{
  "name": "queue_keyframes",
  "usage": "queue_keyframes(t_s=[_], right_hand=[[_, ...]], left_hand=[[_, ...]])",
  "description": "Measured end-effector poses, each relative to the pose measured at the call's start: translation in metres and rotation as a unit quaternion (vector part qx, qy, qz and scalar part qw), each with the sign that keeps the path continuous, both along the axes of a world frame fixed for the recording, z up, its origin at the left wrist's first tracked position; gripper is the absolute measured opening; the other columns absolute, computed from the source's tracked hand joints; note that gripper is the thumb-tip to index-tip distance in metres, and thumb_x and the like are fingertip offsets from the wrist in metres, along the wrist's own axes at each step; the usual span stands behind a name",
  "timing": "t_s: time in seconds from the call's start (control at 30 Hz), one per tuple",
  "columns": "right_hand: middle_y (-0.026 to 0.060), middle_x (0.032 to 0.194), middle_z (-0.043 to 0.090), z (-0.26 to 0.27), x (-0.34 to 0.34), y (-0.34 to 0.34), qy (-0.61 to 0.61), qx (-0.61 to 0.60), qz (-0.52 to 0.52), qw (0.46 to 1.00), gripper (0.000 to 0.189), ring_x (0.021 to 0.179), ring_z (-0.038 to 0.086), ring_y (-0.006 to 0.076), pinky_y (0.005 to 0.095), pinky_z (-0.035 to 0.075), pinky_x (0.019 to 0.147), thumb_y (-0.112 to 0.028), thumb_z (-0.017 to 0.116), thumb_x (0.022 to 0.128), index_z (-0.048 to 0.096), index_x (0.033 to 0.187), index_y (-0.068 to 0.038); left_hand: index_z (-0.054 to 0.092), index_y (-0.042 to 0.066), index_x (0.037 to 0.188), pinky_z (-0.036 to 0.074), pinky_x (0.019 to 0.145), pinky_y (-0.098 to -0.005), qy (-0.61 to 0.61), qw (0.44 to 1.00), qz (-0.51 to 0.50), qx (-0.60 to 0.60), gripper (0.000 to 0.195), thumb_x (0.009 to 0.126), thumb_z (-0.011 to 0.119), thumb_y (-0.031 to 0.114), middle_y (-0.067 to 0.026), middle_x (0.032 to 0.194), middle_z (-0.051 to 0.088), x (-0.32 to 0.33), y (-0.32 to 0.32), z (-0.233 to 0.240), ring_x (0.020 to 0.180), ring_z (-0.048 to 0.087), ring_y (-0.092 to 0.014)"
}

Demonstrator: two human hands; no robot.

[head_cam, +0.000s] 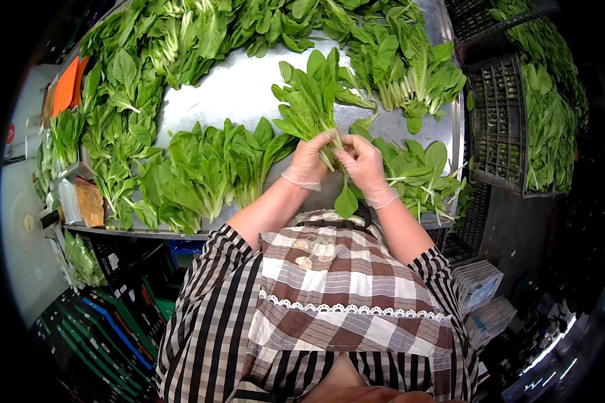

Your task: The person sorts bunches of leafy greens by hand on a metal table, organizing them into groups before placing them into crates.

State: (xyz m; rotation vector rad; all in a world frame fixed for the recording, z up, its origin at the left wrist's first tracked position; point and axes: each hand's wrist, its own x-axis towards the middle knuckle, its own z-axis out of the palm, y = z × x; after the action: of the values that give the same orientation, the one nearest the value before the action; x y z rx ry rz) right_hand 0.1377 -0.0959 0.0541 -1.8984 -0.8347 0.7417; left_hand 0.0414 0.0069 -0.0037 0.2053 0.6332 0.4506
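Observation:
A bunch of leafy greens [310, 95] stands leaves-up between my gloved hands over the metal table [206, 103]. My left hand [310, 158] is closed round its pale stems. My right hand [361, 163] pinches stems at the bunch's right side, and one leaf [346, 202] hangs below its fingers. Both hands wear thin clear gloves. Left of my left hand lies a row of greens [217, 166], stems towards me. Loose greens [423, 176] lie right of my right hand.
More greens [181, 40] are heaped along the table's far and left sides. Black plastic crates [499, 121] holding greens stand at the right. An orange object [66, 88] and a clear container [70, 201] are at the left edge. Green and black crates [96, 332] stand lower left.

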Motion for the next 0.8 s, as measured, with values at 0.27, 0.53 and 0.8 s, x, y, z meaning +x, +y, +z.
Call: queue_keyframes(t_s=[0.27,0.53,0.8], right_hand=[[0.0078,0.068,0.061,-0.009,0.002,-0.017,-0.073,-0.13,0.082,0.985,0.024,0.061,0.058,0.0226,0.0353,0.046,0.059,-0.027,0.067,0.082,0.064,0.086,-0.003],[0.0122,0.073,0.062,-0.021,0.006,-0.008,0.285,-0.152,0.136,0.937,0.025,0.064,0.059,0.0184,0.0329,0.046,0.06,-0.027,0.061,0.088,0.063,0.091,-0.002],[0.0096,0.077,0.065,-0.038,0.016,-0.055,-0.32,-0.08,0.283,0.901,0.015,0.07,0.063,0.0303,0.0414,0.049,0.064,-0.024,0.067,0.079,0.064,0.082,-0.009]], left_hand=[[0.06,-0.002,0.106,0.051,0.084,-0.0346,-0.003,0.999,0.028,-0.024,0.026,0.083,0.066,0.008,-0.0097,0.098,0.064,-0.01,0.013,0.002,0.089,0.062,-0.021],[0.057,-0.004,0.109,0.051,0.089,-0.0384,-0.024,0.999,0.003,0.026,0.03,0.083,0.066,0.007,-0.0105,0.1,0.063,-0.008,0.005,0.029,0.092,0.062,-0.022],[0.058,-0.001,0.111,0.051,0.078,-0.0316,0.138,0.967,-0.072,0.201,0.034,0.08,0.068,0.008,-0.007,0.098,0.064,-0.071,0.022,0.063,0.085,0.061,-0.016]])
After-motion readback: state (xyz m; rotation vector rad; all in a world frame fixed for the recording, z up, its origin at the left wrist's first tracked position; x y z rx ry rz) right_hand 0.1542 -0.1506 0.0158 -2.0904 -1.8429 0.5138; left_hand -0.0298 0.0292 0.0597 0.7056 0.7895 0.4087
